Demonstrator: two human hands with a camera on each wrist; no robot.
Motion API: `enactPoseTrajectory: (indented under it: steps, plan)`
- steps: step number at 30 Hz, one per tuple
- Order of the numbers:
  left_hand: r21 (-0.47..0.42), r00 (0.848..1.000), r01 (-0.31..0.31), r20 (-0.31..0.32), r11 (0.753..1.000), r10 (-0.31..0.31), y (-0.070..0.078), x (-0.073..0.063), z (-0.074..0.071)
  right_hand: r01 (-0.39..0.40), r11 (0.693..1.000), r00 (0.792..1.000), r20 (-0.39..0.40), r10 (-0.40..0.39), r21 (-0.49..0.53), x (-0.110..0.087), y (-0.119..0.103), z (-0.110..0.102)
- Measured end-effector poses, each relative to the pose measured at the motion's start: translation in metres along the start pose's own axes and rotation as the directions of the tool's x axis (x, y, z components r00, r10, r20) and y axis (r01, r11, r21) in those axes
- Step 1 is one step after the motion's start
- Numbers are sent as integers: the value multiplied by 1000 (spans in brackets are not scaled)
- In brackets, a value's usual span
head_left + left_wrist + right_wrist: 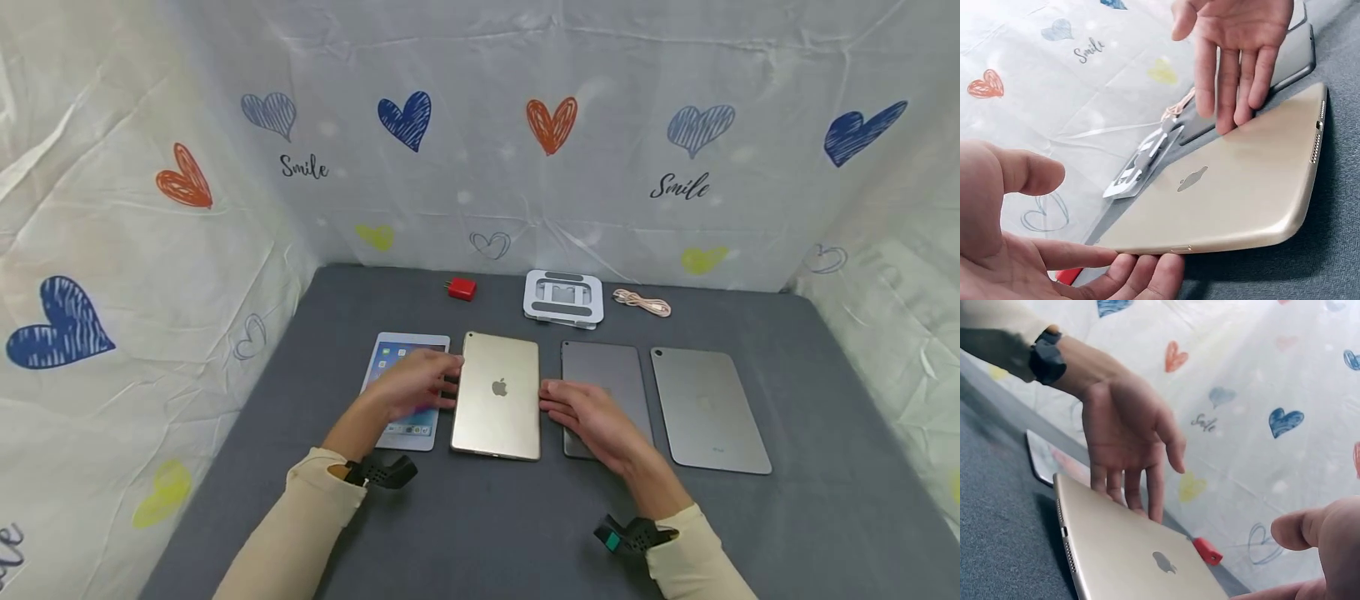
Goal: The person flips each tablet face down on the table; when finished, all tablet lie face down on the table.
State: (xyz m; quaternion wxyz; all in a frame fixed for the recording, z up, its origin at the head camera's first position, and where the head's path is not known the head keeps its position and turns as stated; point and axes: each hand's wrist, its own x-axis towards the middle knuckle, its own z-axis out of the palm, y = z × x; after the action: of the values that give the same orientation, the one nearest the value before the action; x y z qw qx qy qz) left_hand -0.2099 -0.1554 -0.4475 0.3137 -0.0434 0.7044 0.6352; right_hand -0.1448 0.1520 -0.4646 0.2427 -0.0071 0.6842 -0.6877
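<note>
A gold tablet (497, 417) lies back up, its apple logo showing, between my two hands. The fingertips of my left hand (411, 385) touch its left long edge; in the left wrist view that thumb stands apart from it. My right hand (596, 421) is at the opposite edge with fairly straight fingers, and its thumb is also away from the tablet in the right wrist view. Under the left hand lies a white tablet (415, 430) with a lit screen. A dark grey tablet (611, 362) is partly hidden beneath the right hand.
Farther right, a silver tablet (708, 408) lies back up. Along the back of the grey cloth (480, 525) are a red charger plug (461, 289), a white and grey folding stand (563, 298) and a coiled pale cable (642, 302). White printed curtains (480, 183) enclose the table.
</note>
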Motion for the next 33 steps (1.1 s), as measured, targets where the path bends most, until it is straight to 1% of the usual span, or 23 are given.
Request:
enactPoseTrajectory:
  steps: [6, 12, 17, 21, 24, 26, 29, 31, 33]
  plan:
    - [112, 1000, -13, 2, 994, 13, -1, 1, 7, -1, 1000, 1000, -10, 1, -26, -3, -1, -3]
    - [194, 999, -15, -32, 981, 22, 1, 2, 14, -4, 1000, 1000, -10, 4, -30, -4, -1, -3]
    - [220, 998, -18, -56, 975, 31, 2, 0, 16, -9, 999, 1000, -16, 8, -36, -3, -1, -3]
    - [200, 997, -28, -69, 979, 43, 1, -3, 13, -3, 999, 1000, -10, 2, -38, -4, -2, -4]
    - [181, 996, -51, -65, 982, 64, 1, -9, 6, 14, 999, 1000, -9, -14, -36, -5, -5, -6]
    - [162, 995, -78, -45, 984, 87, 1, -13, -1, 30, 999, 1000, -7, -31, -34, -5, -6, -6]
    - [133, 993, -113, -11, 985, 115, 1, -23, -16, 62, 998, 998, 17, -62, -3, -4, -10, -4]
    - [93, 992, -129, 18, 987, 128, 2, -30, -29, 77, 996, 996, 40, -78, 35, -2, -12, -2]
    - [71, 991, -136, 28, 988, 134, 4, -38, -42, 84, 994, 994, 60, -89, 72, 1, -14, 2]
